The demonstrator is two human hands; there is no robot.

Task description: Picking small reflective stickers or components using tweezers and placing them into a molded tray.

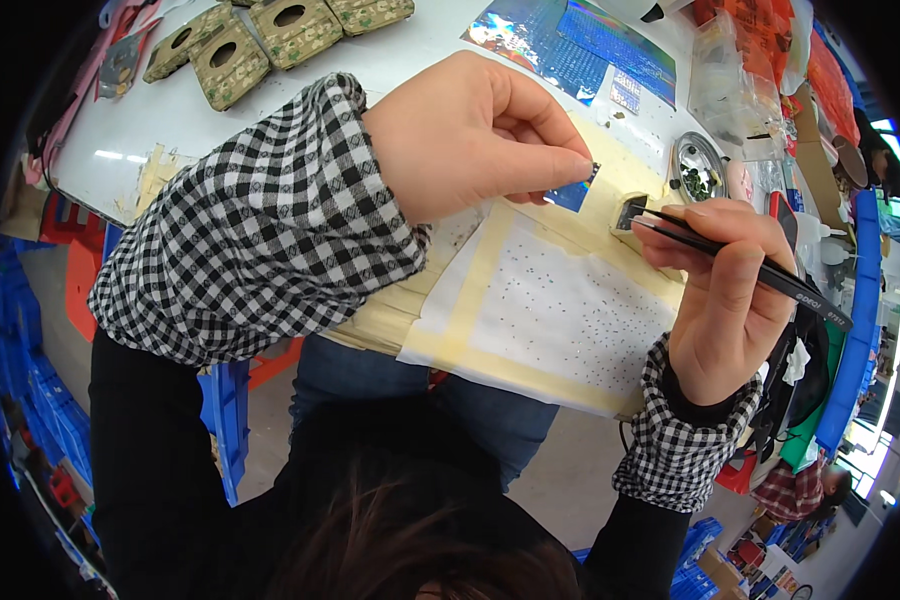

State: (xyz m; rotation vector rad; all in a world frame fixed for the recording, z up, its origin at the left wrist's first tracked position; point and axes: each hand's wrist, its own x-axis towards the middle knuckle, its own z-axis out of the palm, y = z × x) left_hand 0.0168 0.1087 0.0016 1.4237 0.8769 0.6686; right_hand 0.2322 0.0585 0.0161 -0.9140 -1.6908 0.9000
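My left hand (480, 140) is closed, with thumb and forefinger pinching a small shiny blue piece (573, 194), whose upper part the fingers cover. In my right hand (720, 310) is a pair of black tweezers (770, 272), pointing left. The tweezers' tips are beside a small pale block with a dark face (630, 213); I cannot tell whether they touch it. Under and between my hands lies a white sheet (530, 320) scattered with many tiny dark specks, its edges fixed with yellowish tape (470, 290).
Several camouflage-patterned boxes with oval holes (295, 40) stand at the far left. Shiny blue sheets (570, 40) and a small white card (625, 90) lie at the back. A round dish (698, 165) with dark bits and clear plastic bags (740, 110) are at the right.
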